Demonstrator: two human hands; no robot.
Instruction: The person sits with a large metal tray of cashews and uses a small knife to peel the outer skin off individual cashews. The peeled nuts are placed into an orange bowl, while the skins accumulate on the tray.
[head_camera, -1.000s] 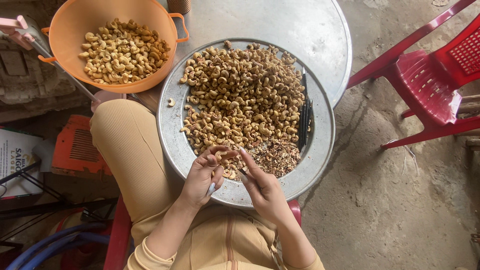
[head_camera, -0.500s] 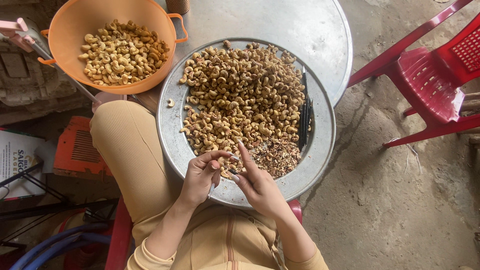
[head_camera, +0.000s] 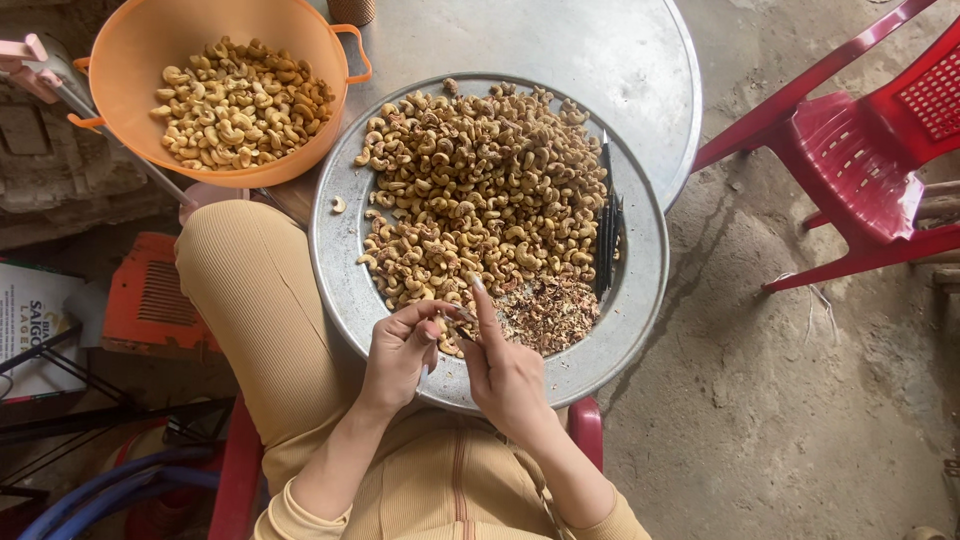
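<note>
My left hand (head_camera: 400, 350) pinches a single cashew nut (head_camera: 447, 318) between thumb and fingers over the near rim of a round metal tray (head_camera: 338, 268). My right hand (head_camera: 507, 368) is closed on a small thin tool, which is mostly hidden. Its index finger stretches up against the nut. The hands touch each other. A big pile of unpeeled brownish cashews (head_camera: 490, 190) fills the tray. A heap of brown skins (head_camera: 548, 310) lies just right of my hands.
An orange plastic basin (head_camera: 130, 60) with pale peeled cashews (head_camera: 235, 100) stands at the far left. A dark blade-like tool (head_camera: 607, 225) lies on the tray's right side. The tray rests on a round metal table (head_camera: 620, 60) and my lap. A red plastic chair (head_camera: 860, 160) stands at the right.
My hands have stayed at the tray's near rim, shifting slightly. The right index finger has straightened and points up over the nut, and the left fingers have closed more around it.
</note>
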